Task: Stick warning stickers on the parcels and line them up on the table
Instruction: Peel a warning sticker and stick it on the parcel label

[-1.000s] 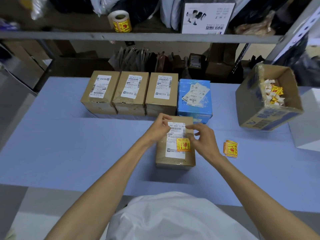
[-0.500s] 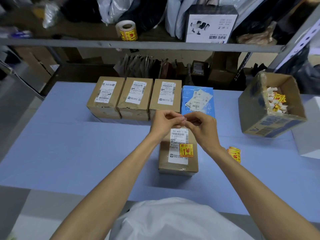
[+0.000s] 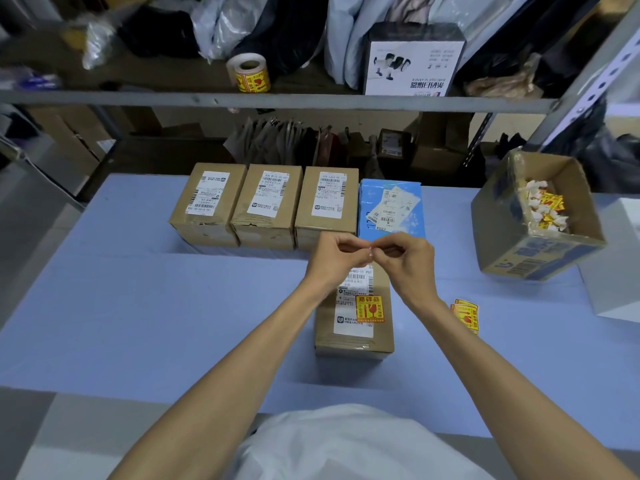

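- table (image 3: pixel 138 306): back row (image 3: pixel 266 202) of four parcels shows no stickers, likely still pending
- near parcel (image 3: pixel 353 337), front centre: warning sticker (image 3: pixel 370 309) on, not lined up
- left hand (image 3: pixel 334 259), right hand (image 3: pixel 407 261): curled, pinching tiny scrap (image 3: pixel 370 251) above it

Matt brown cardboard parcels (image 3: pixel 354 317), glossy yellow sticker (image 3: pixel 370 309), smooth matt blue table (image 3: pixel 138 306).

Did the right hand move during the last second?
Yes. Against the stickered parcel, the right hand went from beside the warning sticker to the far edge, meeting the left hand.
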